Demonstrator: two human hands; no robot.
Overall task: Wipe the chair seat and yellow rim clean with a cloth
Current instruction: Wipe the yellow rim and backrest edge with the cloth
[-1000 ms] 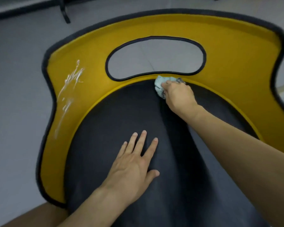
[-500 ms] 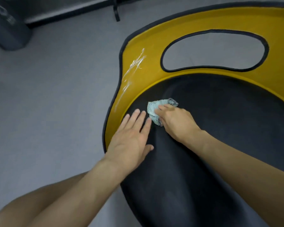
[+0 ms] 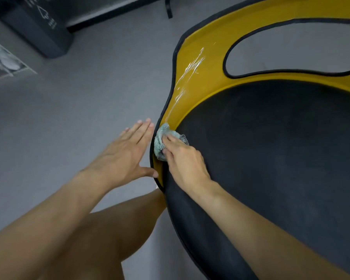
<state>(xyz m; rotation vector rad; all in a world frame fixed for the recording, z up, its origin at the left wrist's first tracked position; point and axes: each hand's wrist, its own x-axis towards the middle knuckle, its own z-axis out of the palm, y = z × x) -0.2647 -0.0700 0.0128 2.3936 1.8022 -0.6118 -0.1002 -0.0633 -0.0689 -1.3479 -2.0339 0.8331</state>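
The crumpled pale-blue cloth [image 3: 160, 138] is gripped under the right hand [image 3: 184, 164] and pressed on the left stretch of the curved yellow plastic rim [image 3: 192, 104], which is wrapped round the rounded black chair seat [image 3: 271, 148]. The left hand [image 3: 121, 156] is held just left of the rim's outer edge, above the grey floor [image 3: 79, 118]. White streaks [image 3: 190, 67] are spread on the rim beyond the cloth.

The light is soft and even, not very bright. Shiny white streaks glint on the yellow rim [image 3: 212, 57]. The black seat [image 3: 271, 148] looks dark and flat. Straight lines bend near the edges. The left hand [image 3: 121, 152] looks slightly blurry.
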